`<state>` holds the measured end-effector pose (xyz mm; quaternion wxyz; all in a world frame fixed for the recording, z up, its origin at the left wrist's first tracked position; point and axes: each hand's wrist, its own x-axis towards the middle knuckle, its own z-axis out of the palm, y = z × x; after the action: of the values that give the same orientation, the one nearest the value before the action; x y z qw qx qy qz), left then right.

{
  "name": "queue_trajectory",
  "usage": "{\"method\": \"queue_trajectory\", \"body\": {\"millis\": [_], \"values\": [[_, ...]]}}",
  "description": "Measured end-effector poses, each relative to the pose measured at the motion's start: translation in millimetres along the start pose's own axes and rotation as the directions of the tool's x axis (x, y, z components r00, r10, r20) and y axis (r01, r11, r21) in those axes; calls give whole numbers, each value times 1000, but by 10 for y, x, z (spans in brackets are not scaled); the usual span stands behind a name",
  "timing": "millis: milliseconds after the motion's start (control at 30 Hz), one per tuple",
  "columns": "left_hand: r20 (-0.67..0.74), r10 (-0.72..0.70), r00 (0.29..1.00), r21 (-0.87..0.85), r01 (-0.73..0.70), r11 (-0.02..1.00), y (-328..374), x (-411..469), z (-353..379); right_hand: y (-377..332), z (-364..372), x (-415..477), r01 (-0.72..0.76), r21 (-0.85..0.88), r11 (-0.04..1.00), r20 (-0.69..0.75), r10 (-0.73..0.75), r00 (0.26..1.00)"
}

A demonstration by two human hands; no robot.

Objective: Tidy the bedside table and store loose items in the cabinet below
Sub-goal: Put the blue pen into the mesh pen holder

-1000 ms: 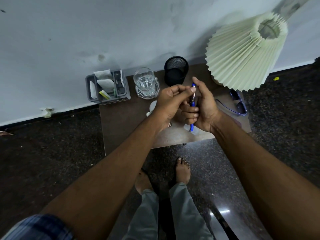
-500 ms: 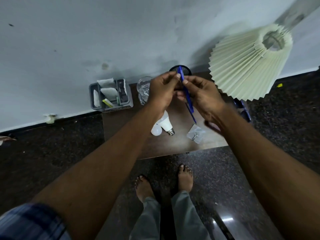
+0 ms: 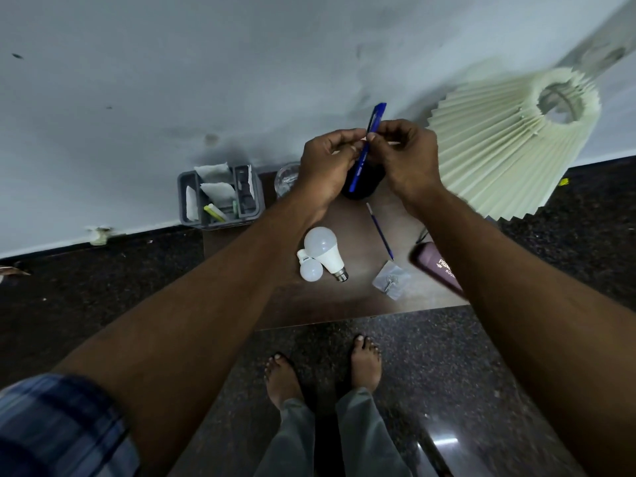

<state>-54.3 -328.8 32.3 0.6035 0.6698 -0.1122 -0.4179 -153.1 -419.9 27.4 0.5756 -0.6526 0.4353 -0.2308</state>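
Observation:
My left hand (image 3: 325, 163) and my right hand (image 3: 407, 156) both pinch a blue pen (image 3: 364, 149), held upright and tilted above the black mesh pen cup (image 3: 361, 191) at the back of the brown bedside table (image 3: 309, 304). A thin blue pen refill (image 3: 380, 232) lies loose on the tabletop. Two white light bulbs (image 3: 320, 256) lie side by side near the middle. A small clear packet with screws (image 3: 390, 280) sits near the front edge. A maroon case (image 3: 437, 270) lies partly under my right forearm.
A grey organiser (image 3: 220, 197) with tissues and small items stands at the table's back left. A drinking glass (image 3: 285, 177) is behind my left wrist. A pleated cream lampshade (image 3: 509, 139) fills the right. My bare feet (image 3: 323, 370) stand on the dark speckled floor.
Both hands rose and moved back toward the pen cup with the blue pen. The pen went from low over the table front to upright over the cup; a refill now lies on the table.

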Motion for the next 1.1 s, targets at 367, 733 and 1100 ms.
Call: {"method": "queue_trajectory", "body": {"millis": [367,733,1100], "values": [[-21,-176,984,-17,176,984,-117,85,148,181,103,114,0,-325,946,-134,-46,990],[-107,-187,977,101,198,975,-120,-19,144,258,235,77,-7,-554,832,-23,-8,1000],[-126,-164,978,-132,147,980,-68,-311,116,162,84,-153,39,-358,933,-122,-88,989]]}}
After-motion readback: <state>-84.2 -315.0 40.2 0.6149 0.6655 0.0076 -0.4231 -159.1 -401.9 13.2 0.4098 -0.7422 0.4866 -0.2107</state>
